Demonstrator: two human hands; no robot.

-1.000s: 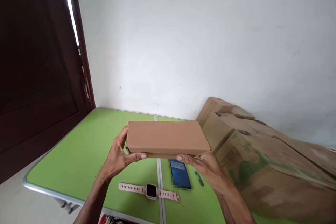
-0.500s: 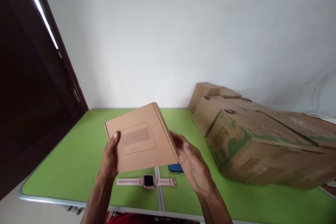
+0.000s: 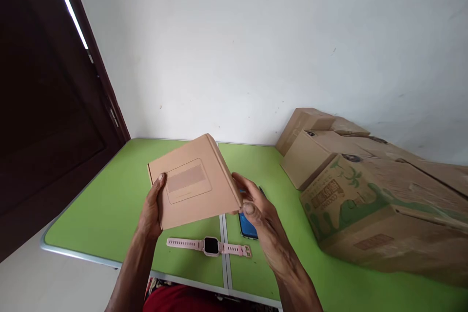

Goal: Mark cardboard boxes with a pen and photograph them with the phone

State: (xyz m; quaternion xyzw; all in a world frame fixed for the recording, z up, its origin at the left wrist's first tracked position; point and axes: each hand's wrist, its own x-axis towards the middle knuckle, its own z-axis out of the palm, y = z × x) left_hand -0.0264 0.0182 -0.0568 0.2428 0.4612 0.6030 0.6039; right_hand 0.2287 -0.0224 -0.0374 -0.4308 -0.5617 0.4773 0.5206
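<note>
A flat brown cardboard box (image 3: 219, 195), with a printed rounded outline on its face, is held tilted above the table. My left hand (image 3: 151, 207) grips its left side, thumb on the face and fingers behind. At the right end of the box my right hand (image 3: 261, 217) is closed about the lower corner, its thumb beside the edge and its other fingers partly hidden behind. Below the box lies a pink smartwatch (image 3: 211, 246), its strap stretched out flat. A phone with a blue screen (image 3: 248, 226) lies partly covered by my right hand and the box.
Several large cardboard cartons (image 3: 347, 214), one with green palm prints, stand along the right of the green table (image 3: 106, 204). A white wall (image 3: 219, 48) rises behind it. At the left is a dark door (image 3: 47, 83). A seam splits the tabletop.
My right hand has shifted toward the lower right corner of the box, its thumb now lower. The box stays in my left hand. The view has swung slightly left, and more of the phone shows.
</note>
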